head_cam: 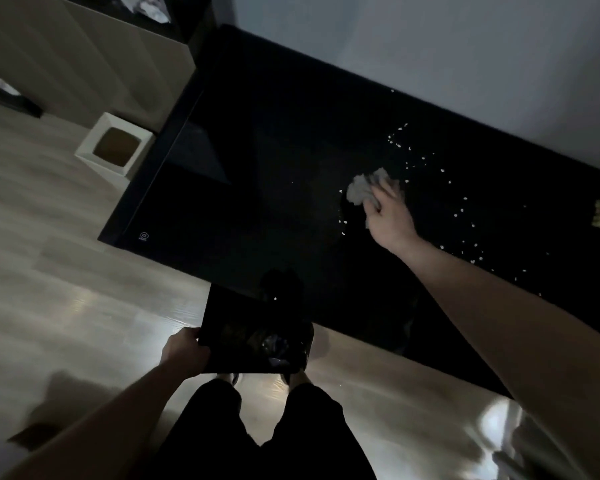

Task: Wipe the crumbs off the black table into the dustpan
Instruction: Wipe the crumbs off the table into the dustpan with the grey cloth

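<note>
Many crumbs (pixel 465 199) dot the black tabletop (pixel 274 174); right hand (pixel 387 216) clutches a crumpled cloth (pixel 362 188), left hand (pixel 184 351) grips the dustpan (pixel 253 334) below the edge. Fast sweeping could scatter crumbs past it.

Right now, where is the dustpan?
The dustpan is low in the head view, left of centre, held by the left hand just below the near edge of the black table, above the person's feet.
</note>
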